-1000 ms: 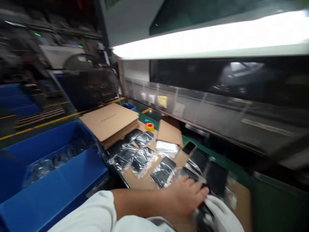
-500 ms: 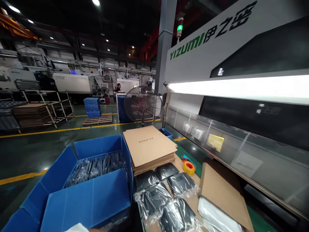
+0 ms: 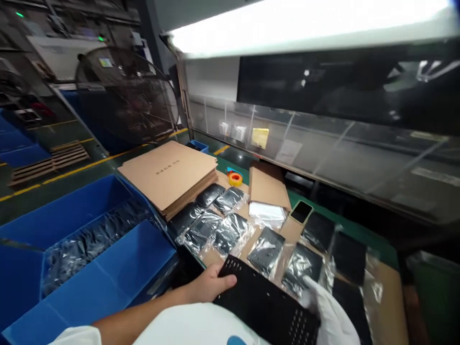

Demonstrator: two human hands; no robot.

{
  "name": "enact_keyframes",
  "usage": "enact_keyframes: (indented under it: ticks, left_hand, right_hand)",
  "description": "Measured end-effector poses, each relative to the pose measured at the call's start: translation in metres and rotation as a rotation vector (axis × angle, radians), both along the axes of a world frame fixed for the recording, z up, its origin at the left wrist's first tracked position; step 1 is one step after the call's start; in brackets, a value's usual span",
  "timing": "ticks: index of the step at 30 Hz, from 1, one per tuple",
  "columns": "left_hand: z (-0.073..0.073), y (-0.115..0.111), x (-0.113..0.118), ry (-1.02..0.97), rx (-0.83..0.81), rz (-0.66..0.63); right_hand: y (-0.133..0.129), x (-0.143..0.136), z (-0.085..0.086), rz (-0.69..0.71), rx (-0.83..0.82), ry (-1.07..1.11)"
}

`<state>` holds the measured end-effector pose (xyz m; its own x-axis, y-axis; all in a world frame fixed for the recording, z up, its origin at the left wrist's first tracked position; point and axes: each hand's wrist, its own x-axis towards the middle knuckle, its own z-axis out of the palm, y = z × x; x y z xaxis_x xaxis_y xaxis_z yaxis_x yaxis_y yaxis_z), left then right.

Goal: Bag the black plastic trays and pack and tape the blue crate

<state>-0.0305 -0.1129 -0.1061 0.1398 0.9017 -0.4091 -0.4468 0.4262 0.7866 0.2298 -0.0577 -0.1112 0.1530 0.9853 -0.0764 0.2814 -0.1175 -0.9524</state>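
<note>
A flat black panel (image 3: 262, 302) with rows of small holes is held low in front of my body. My left hand (image 3: 212, 283) is bare and grips its left end, thumb on top. At the right end, my right hand (image 3: 328, 306) wears a white glove and is blurred; its fingers are hard to make out against the panel and a plastic bag. Beyond the panel, several black parts in clear bags (image 3: 266, 249) lie in rows on the cardboard-covered table (image 3: 390, 306).
On the left stands a blue box (image 3: 136, 258) full of bagged parts. A cardboard stack (image 3: 172, 172), yellow tape (image 3: 235, 179), an open carton (image 3: 268, 184) and a phone (image 3: 301, 212) are on the table. Behind are a large fan (image 3: 125, 96) and a machine.
The view has turned right and down. Both hands and the black panel now show, along with the phone and more bagged parts on the right.
</note>
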Motion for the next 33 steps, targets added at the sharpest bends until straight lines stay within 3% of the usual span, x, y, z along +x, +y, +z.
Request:
enact_keyframes:
  ticks: [4,7,14,18,24,29,33]
  left_hand:
    - [0.002,-0.004,-0.001,0.029,-0.061,0.001]
    - [-0.001,-0.007,-0.002,0.048,-0.099,-0.002]
    - [-0.001,-0.005,0.004,0.069,-0.148,-0.021]
    - [-0.001,-0.003,0.008,0.085,-0.167,-0.001]
    - [-0.001,-0.001,0.01,0.067,-0.16,-0.014]
    - [0.003,-0.001,0.009,0.051,-0.165,0.006]
    - [0.01,-0.001,0.011,0.056,-0.199,0.032]
  right_hand:
    - [-0.006,-0.015,0.009,-0.075,0.082,0.24]
    - [-0.009,-0.015,0.011,-0.086,0.129,0.305]
    - [-0.012,-0.011,0.02,-0.021,0.08,0.348]
    - [-0.011,-0.01,0.025,0.059,-0.031,0.41]
    - [-0.008,-0.005,0.019,0.024,0.069,0.313]
    - [-0.014,-0.007,0.01,-0.072,0.107,0.383]
    - [-0.015,-0.008,0.005,-0.014,0.151,0.364]
